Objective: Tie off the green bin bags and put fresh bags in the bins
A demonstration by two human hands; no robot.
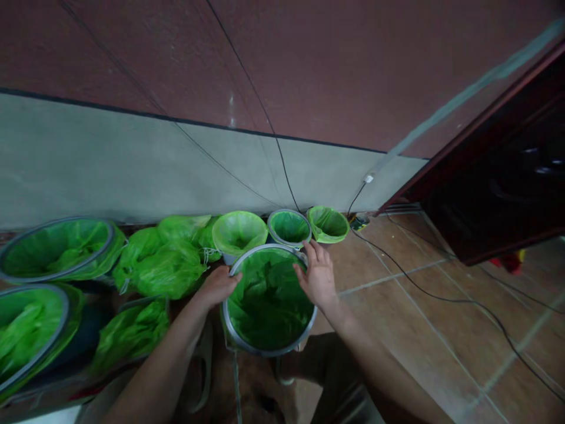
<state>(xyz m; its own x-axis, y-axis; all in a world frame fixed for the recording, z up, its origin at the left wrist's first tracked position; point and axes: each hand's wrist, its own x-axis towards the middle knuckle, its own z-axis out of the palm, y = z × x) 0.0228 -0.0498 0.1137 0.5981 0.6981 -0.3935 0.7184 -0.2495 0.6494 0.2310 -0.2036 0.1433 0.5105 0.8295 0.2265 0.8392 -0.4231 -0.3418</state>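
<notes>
A round trash bin (270, 344) with a grey rim ring stands in front of me, lined with a dark green plastic bag (269, 300). On its left rim sits my left hand (223, 285), thumb over the inside edge and fingers hidden outside. My right hand (320, 275) grips the far right part of the rim, its thumb inside and the other fingers outside. Just beyond the bin, against the wall, are a light-green-lined bin (239, 229), a grey-rimmed bin (289, 227) and another lined bin (327, 224).
Knotted green bags (170, 262) lie at the left, beside large lined bins (66, 247) and a bin with a crumpled green bag (132, 327). A black cable (441, 299) crosses the tiled floor (397, 330) at right. A dark door (498, 171) stands far right.
</notes>
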